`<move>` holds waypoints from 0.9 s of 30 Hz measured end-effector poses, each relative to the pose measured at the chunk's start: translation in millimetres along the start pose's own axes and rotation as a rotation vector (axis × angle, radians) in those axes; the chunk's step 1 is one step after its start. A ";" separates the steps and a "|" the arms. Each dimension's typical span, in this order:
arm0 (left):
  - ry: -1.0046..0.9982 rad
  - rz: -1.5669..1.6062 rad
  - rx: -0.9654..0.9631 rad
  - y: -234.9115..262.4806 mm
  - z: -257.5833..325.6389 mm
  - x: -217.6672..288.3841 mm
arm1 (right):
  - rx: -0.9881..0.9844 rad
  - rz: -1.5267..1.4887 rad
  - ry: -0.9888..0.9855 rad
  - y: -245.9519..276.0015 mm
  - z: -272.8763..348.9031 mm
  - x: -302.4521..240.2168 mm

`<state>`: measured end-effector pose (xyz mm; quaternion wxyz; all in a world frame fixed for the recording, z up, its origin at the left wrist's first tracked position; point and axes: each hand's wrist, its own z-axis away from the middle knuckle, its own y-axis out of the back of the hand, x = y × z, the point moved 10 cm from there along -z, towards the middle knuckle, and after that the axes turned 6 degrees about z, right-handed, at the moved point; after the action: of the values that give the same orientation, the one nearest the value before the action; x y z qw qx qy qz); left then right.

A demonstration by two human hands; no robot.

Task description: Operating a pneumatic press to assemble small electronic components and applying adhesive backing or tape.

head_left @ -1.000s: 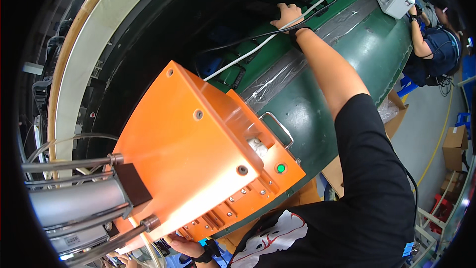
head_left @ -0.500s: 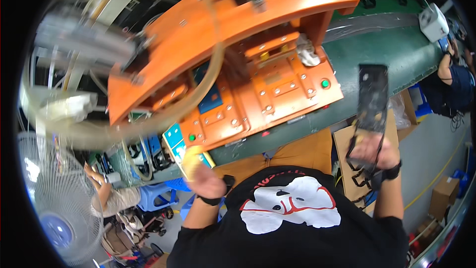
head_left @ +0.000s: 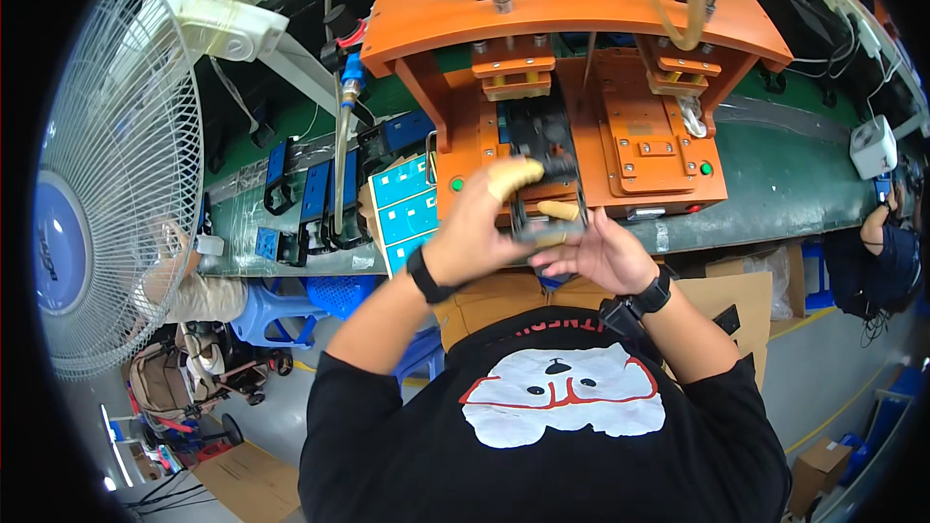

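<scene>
A long black flat part [head_left: 539, 126] with a frame-like near end lies over the left bed of the orange press [head_left: 426, 24]. Yellow finger covers sit on some fingers of my left hand [head_left: 484, 237], which is closed around the part's near end. Close by on the right is my right hand [head_left: 615, 257], its fingers apart beside that same end. Blur hides whether the right fingertips touch it. On the press's right bed stands a raised orange fixture [head_left: 649, 126] with bolts.
A teal panel [head_left: 407, 208] lies left of the press, near several blue-and-black parts [head_left: 315, 192]. A green button [head_left: 705, 169] is on the press's right front. At far left stands a fan [head_left: 116, 174]; a white box-shaped device [head_left: 874, 147] stands at far right.
My right hand has brought the black part from the right to the press's left bed. My left hand has moved up onto it. The head view has turned and steadied.
</scene>
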<state>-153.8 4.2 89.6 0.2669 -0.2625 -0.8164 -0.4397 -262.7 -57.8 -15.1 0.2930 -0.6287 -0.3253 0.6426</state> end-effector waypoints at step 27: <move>0.246 -0.388 0.160 62.2 109.3 -82.3 | 0.295 0.772 -0.197 57.8 18.0 53.5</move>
<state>-75.7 111.6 19.3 0.2949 -0.0234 -0.8450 -0.4455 -280.8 -52.3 -93.6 0.0853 -0.5914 0.0030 0.8018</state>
